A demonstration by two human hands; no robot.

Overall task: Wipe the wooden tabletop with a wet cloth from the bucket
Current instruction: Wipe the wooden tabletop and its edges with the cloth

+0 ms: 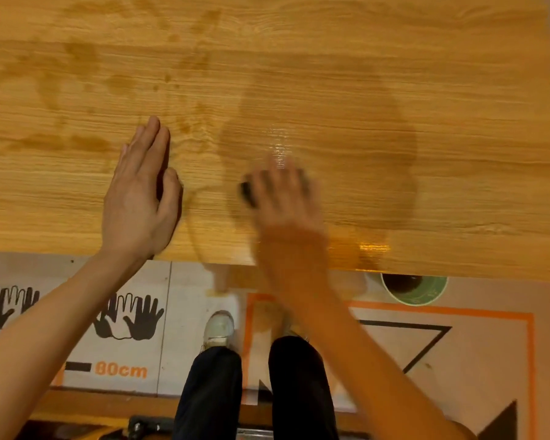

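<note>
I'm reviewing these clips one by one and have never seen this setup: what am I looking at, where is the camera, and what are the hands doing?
There is no machine here. The one picture comes from a camera worn on a person's head, looking down. The left hand lies flat and empty on the wooden tabletop. The right hand is blurred and presses a dark cloth on the wood. Around it is a large wet patch, with older damp streaks further left. Below the table edge you see the person's legs, a shoe, printed floor markings and a green bucket, partly hidden under the table.
</note>
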